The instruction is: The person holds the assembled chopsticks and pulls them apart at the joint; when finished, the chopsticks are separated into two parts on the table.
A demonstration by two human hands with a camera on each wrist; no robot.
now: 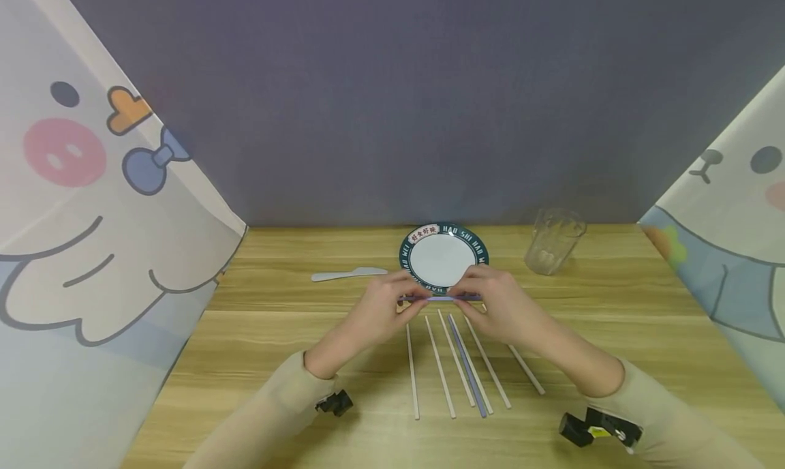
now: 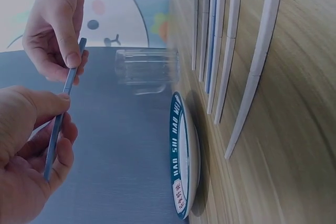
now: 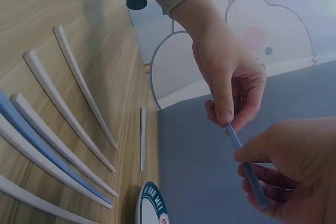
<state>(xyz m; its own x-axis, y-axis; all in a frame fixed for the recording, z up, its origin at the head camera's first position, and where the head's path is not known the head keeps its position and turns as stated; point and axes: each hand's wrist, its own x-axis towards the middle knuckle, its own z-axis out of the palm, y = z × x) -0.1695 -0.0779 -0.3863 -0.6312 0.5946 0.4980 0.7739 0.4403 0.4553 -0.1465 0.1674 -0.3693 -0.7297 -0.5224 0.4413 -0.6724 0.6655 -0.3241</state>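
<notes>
A thin blue stick (image 1: 439,298) is held level in the air by both hands, just in front of the plate in the head view. My left hand (image 1: 392,302) pinches one half between thumb and fingers. Likewise, my right hand (image 1: 499,302) pinches the other half, leaving a short stretch of stick bare between the two thumbs. In the left wrist view the blue stick (image 2: 69,80) looks straight, with a fine line across it. Below the hands, several white sticks (image 1: 412,373) and another blue stick (image 1: 468,367) lie side by side on the table.
Behind the hands stands a white plate (image 1: 441,258) with a green lettered rim. A white knife (image 1: 349,275) lies left of it, and a clear glass mug (image 1: 552,247) stands to its right. A grey panel (image 1: 392,114) rises at the table's back edge, with cartoon-printed sheets at both sides.
</notes>
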